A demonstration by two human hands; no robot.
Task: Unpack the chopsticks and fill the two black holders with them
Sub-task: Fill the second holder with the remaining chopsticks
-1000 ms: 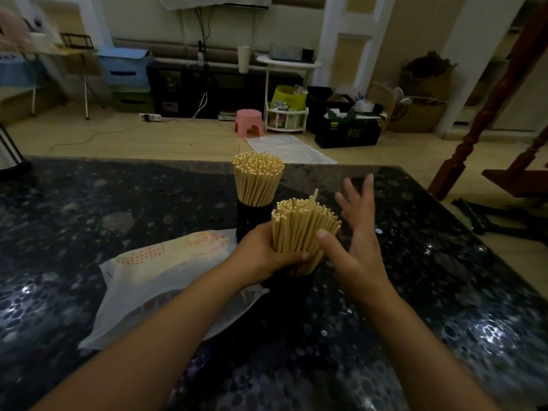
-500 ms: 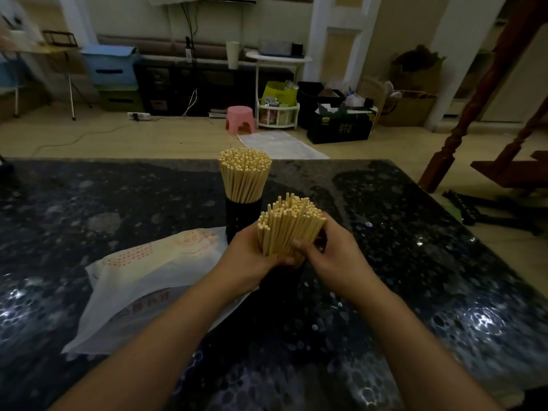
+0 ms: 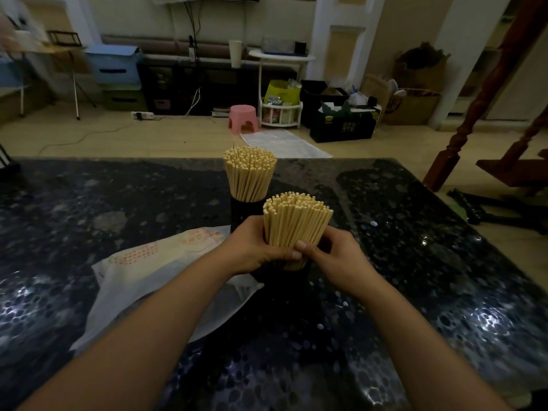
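Left hand (image 3: pixel 255 247) and right hand (image 3: pixel 338 259) both clamped round a pale wooden chopstick bundle (image 3: pixel 296 221) standing in the near black cylindrical holder (image 3: pixel 281 274), mostly hidden. Second full black holder (image 3: pixel 244 209) just beyond at 11 o'clock. Empty white printed plastic bag (image 3: pixel 154 271) lies at 9 o'clock on the dark speckled stone table (image 3: pixel 89 203).

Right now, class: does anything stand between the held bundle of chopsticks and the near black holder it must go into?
Nothing visible does. Both hands, left and right, clasp the bundle, whose lower end already sits in the near holder.
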